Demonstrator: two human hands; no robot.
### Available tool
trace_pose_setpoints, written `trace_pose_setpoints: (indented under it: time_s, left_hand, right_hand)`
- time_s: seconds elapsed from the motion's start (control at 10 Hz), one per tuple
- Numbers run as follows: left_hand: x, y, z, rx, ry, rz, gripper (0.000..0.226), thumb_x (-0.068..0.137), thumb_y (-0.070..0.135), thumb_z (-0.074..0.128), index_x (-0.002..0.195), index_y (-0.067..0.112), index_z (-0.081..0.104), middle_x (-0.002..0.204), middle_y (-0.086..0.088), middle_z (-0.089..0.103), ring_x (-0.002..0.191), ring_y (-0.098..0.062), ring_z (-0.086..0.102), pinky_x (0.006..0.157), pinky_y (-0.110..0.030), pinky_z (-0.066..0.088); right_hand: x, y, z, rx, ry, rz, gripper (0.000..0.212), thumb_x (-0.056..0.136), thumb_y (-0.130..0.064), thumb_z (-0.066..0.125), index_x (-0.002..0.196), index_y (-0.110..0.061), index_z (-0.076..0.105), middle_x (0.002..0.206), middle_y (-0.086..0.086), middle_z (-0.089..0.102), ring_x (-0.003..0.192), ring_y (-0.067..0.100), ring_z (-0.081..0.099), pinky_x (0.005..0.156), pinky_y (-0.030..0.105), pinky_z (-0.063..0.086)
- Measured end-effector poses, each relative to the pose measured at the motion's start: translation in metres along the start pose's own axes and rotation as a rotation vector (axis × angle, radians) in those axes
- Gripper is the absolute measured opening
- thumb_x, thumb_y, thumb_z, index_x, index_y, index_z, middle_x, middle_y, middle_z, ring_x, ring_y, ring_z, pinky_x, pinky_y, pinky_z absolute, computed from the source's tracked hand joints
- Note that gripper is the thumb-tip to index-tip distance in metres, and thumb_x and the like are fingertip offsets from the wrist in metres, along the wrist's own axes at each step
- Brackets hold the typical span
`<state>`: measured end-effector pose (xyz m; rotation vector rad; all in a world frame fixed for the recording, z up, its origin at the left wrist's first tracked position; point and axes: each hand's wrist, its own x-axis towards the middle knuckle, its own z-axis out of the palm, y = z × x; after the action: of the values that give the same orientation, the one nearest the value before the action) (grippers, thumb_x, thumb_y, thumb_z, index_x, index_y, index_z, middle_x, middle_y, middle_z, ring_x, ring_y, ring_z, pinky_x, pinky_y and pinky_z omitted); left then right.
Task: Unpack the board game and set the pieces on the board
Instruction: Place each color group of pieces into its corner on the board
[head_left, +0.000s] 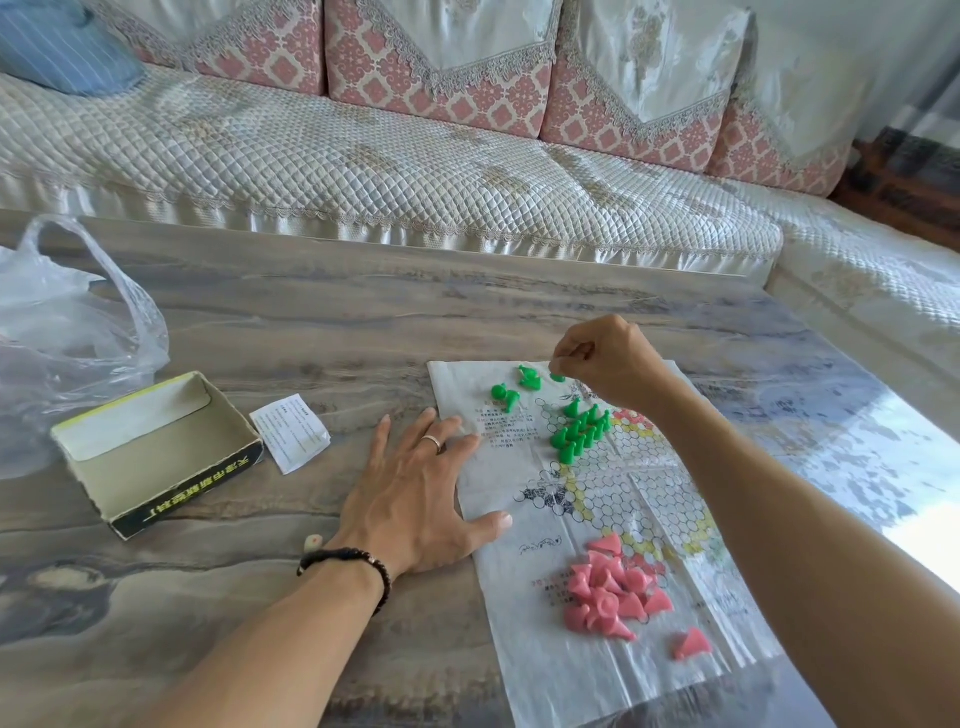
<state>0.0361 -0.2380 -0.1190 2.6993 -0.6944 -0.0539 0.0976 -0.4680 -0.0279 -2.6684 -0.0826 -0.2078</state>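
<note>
Pinching a green piece (557, 376) with the right hand (608, 361), left hand (415, 499) flat with fingers spread on the paper board (524, 478), pink pieces (610, 587) heaped nearby.

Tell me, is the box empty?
Empty, as far as shown. The box lies open on the table, and only its bare inside shows.

There is one view, from a wide-angle camera worn on the person's head, looking forward and steeply down across the grey, wood-grained table top (311, 332). It sits close above the table's near edge, so both bare forearms enter from the bottom of the frame. The far edge of the table lies across the upper third, and beyond it the quilted cream sofa (363, 156) fills the top. Straight lines bow near the borders.
</note>
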Motion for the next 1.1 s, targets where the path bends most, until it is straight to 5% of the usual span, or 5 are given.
trace_pose_setpoints:
  time_s: [0.2, 0.3, 0.5, 0.7, 1.1]
  left_hand:
    - [0.001, 0.0, 0.0, -0.004, 0.003, 0.002, 0.093, 0.07, 0.082, 0.04, 0.149, 0.035, 0.023, 0.159, 0.011, 0.014, 0.148, -0.013, -0.001, 0.118, -0.051, -0.005]
    - [0.0, -0.001, 0.0, 0.0, -0.003, 0.0, 0.093, 0.07, 0.082, 0.04, 0.149, 0.035, 0.022, 0.16, 0.01, 0.014, 0.148, -0.013, -0.002, 0.118, -0.052, -0.004]
    - [0.0, 0.0, 0.0, 0.0, -0.006, -0.002, 0.093, 0.071, 0.082, 0.041, 0.149, 0.035, 0.022, 0.16, 0.01, 0.013, 0.148, -0.013, -0.002, 0.118, -0.051, -0.005]
    - [0.0, 0.0, 0.0, 0.001, -0.002, -0.001, 0.092, 0.072, 0.081, 0.042, 0.149, 0.035, 0.022, 0.16, 0.01, 0.013, 0.148, -0.013, -0.002, 0.118, -0.051, -0.005]
    - [0.0, 0.0, 0.0, -0.003, 0.007, 0.004, 0.092, 0.072, 0.08, 0.043, 0.149, 0.034, 0.023, 0.16, 0.008, 0.015, 0.148, -0.014, 0.0, 0.119, -0.051, -0.005]
  right_hand:
    - [-0.004, 0.0, -0.008, -0.132, -0.099, -0.027, 0.014, 0.084, -0.003, 0.063, 0.088, -0.011, 0.075, 0.077, -0.006, 0.068, 0.064, 0.003, 0.062, 0.053, 0.007, 0.045]
    - [-0.006, 0.001, -0.01, -0.197, -0.136, -0.04, 0.02, 0.086, 0.0, 0.058, 0.093, -0.009, 0.075, 0.082, -0.003, 0.069, 0.073, 0.016, 0.069, 0.067, 0.025, 0.058]
    - [-0.009, -0.003, -0.012, -0.291, -0.238, -0.071, 0.012, 0.087, -0.009, 0.063, 0.091, -0.015, 0.073, 0.083, -0.009, 0.066, 0.069, -0.007, 0.053, 0.057, 0.006, 0.036]
    - [-0.013, -0.003, -0.009, -0.323, -0.259, -0.058, 0.011, 0.086, -0.014, 0.067, 0.094, -0.016, 0.074, 0.076, -0.024, 0.043, 0.081, 0.0, 0.047, 0.075, 0.02, 0.033]
    - [-0.013, 0.007, 0.003, -0.303, -0.248, -0.036, 0.01, 0.085, -0.013, 0.068, 0.092, -0.017, 0.075, 0.074, -0.024, 0.044, 0.072, -0.004, 0.046, 0.059, 0.008, 0.027]
